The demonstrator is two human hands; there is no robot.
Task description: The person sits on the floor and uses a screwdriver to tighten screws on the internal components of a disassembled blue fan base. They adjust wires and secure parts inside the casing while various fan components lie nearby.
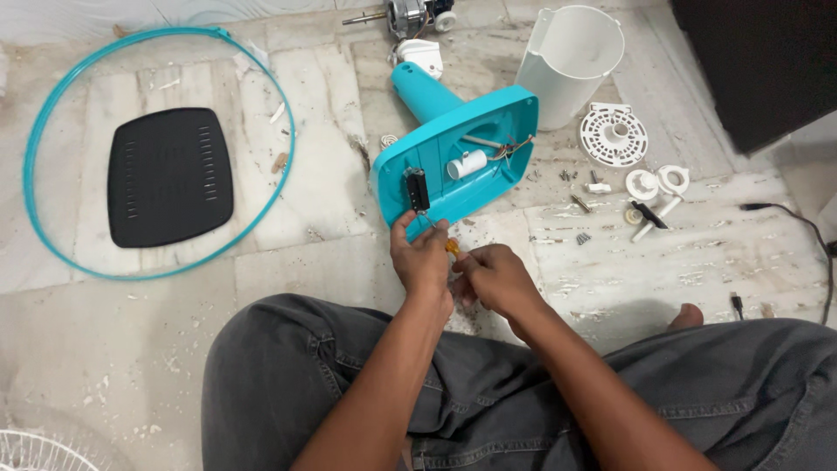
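Observation:
A teal plastic fan base (475,131) lies on its side on the floor, open underside toward me, showing a white cylinder part (467,164), wires and a black switch block (417,188). My left hand (420,255) pinches the metal shaft of a screwdriver just below the switch block. My right hand (493,275) grips the screwdriver's orange handle (452,248), mostly hidden by both hands. The shaft's tip points up at the base's lower edge.
A black cover plate (170,176) lies inside a teal ring (96,272) at left. A white cylindrical shell (571,63), round white disc (614,133), small white knobs (656,183), loose screws (582,237) and a black cable (806,228) lie right. A motor (410,16) sits at the top.

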